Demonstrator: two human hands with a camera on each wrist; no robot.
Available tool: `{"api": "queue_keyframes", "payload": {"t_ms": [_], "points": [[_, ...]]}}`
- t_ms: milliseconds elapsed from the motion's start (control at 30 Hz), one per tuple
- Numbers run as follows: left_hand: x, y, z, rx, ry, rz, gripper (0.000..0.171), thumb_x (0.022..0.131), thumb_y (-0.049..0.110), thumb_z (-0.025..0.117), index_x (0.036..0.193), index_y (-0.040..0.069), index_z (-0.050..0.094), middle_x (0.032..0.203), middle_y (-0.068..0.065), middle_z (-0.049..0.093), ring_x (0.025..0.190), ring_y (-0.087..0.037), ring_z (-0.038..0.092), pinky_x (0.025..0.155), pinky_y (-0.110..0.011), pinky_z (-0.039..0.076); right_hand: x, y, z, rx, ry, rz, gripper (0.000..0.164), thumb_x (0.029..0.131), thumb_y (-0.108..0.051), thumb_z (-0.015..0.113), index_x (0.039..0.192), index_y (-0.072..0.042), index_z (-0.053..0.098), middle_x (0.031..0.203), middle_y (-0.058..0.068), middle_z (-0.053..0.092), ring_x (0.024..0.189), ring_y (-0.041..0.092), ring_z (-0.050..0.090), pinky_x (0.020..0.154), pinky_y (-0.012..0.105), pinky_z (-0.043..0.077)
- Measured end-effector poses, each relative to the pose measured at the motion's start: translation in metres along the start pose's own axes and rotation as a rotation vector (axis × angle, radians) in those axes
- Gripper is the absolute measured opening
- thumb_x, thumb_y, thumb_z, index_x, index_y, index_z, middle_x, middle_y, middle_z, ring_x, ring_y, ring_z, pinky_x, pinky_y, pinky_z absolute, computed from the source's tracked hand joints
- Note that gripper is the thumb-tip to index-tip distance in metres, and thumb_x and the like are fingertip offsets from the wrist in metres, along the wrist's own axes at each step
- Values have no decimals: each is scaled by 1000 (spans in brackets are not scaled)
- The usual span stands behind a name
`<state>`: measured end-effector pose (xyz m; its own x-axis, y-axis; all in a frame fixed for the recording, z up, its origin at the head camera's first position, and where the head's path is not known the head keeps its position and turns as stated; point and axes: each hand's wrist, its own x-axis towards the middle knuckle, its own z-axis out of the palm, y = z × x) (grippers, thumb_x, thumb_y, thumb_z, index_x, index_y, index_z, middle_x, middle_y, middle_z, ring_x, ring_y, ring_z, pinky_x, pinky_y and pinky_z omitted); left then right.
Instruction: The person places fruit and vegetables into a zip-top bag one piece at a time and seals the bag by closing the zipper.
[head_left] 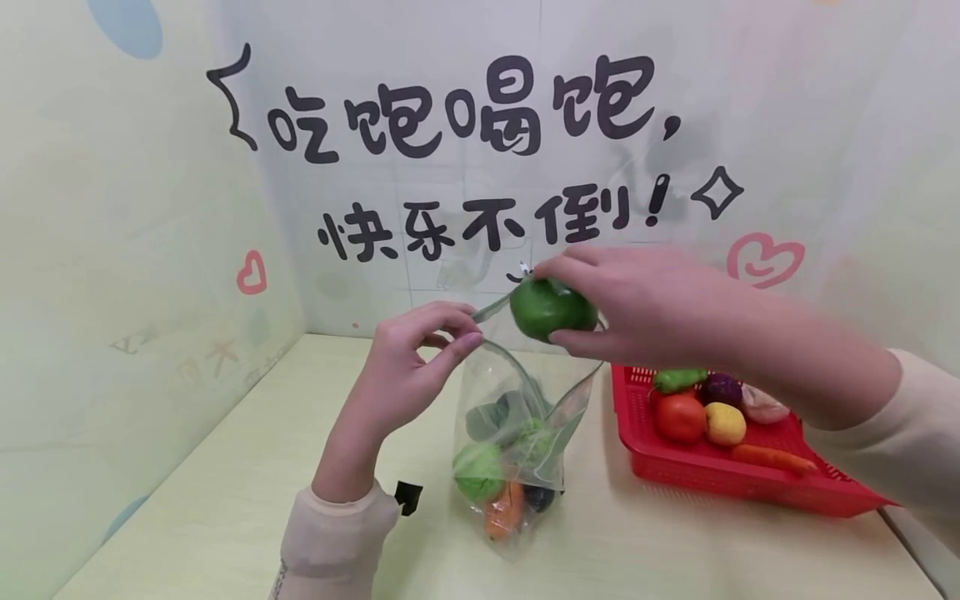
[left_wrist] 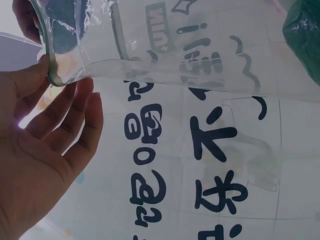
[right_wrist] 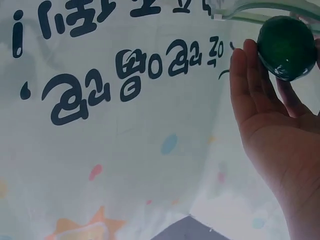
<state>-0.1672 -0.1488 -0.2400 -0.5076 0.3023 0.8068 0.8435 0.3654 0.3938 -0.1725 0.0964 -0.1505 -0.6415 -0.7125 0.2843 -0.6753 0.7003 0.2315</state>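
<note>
A clear zip bag (head_left: 480,387) with a greenish rim stands on the table, its mouth spread apart. Thumb and fingers of my left hand (head_left: 412,362) pinch the left side of that rim; the left wrist view shows the same hand (left_wrist: 55,115) at the bag's edge. My right hand (head_left: 645,308) grips a glossy green bell pepper (head_left: 551,308) over the bag's mouth. In the right wrist view its fingers curve round the pepper (right_wrist: 287,47). Inside the bag lie a light green cabbage-like ball (head_left: 478,472), an orange carrot-like piece (head_left: 504,510) and darker items, partly blurred by the plastic.
Right of the bag, a red plastic basket (head_left: 712,479) holds a tomato (head_left: 679,417), a yellow round item (head_left: 725,423), a carrot (head_left: 772,457), a green pepper (head_left: 678,379) and a purple item (head_left: 722,389). A black patch (head_left: 408,497) lies near my left wrist. Printed walls enclose the table.
</note>
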Motion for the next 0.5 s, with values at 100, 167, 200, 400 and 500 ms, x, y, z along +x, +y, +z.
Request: {"api": "queue_keyframes", "payload": {"t_ms": [100, 167, 200, 400, 500], "points": [[0, -1, 0, -4, 3, 1, 5, 82, -8, 69, 85, -6, 66, 93, -13, 67, 88, -17, 62, 69, -36, 58, 7, -3, 6, -63, -56, -12, 58, 81, -42, 73, 132, -21, 54, 113, -1, 56, 90, 15, 57, 67, 30, 55], [0, -1, 0, -10, 6, 8, 6, 82, -9, 69, 85, -5, 66, 92, -13, 67, 87, -17, 62, 68, -36, 58, 9, -1, 10, -90, -63, -28, 54, 82, -39, 73, 130, -18, 57, 115, 2, 57, 97, 18, 57, 73, 34, 56], [1, -1, 1, -12, 6, 12, 6, 82, -9, 69, 85, -5, 66, 92, -13, 67, 87, -17, 62, 68, -36, 58, 9, 0, 12, -99, -54, -34, 52, 82, -37, 72, 129, -18, 58, 116, 3, 57, 99, 19, 57, 75, 35, 57], [5, 1, 1, -4, -2, 32, 4, 83, -8, 68, 84, -6, 66, 92, -13, 68, 82, -15, 62, 68, -36, 58, 8, 23, 16, -101, 5, 14, 38, 81, -14, 70, 118, -10, 63, 108, 7, 59, 87, 19, 58, 58, 27, 56], [5, 2, 1, 4, -9, 33, 5, 82, -9, 68, 84, -5, 66, 91, -13, 67, 80, -14, 61, 68, -35, 58, 7, 42, 19, -63, -36, 120, 40, 79, -6, 67, 119, -8, 62, 109, 11, 59, 83, 20, 59, 51, 25, 53]]}}
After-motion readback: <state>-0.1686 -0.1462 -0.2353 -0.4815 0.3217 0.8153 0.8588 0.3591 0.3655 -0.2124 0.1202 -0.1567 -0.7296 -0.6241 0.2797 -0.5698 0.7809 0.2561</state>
